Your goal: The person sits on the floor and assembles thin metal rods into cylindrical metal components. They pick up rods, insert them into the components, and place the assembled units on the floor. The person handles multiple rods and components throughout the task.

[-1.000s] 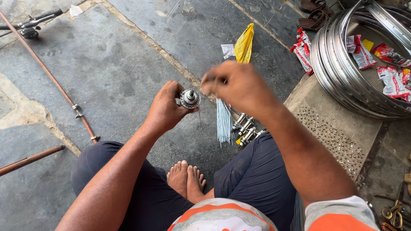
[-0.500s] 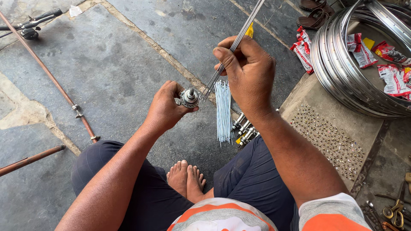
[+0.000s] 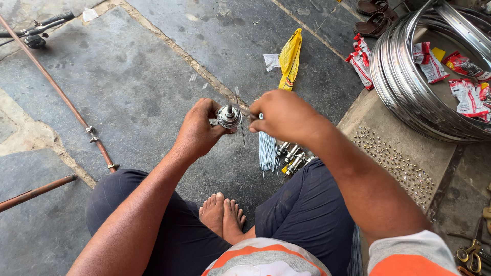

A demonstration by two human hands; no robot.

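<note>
Left hand (image 3: pixel 197 130) clamped on wheel hub (image 3: pixel 228 116); right hand (image 3: pixel 284 115), lowered from 0.5 s ago, now pinches spoke (image 3: pixel 240 122) at hub flange, w/ spoke bundle (image 3: pixel 267 151) below.

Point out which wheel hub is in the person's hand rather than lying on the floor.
The wheel hub gripped by the left hand; the other hubs lie clustered on the floor by the spoke bundle.

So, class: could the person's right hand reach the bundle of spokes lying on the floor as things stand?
Probably yes: the right hand hovers just above the spoke bundle, with nothing between them, though its fingers are busy at the hub.
</note>
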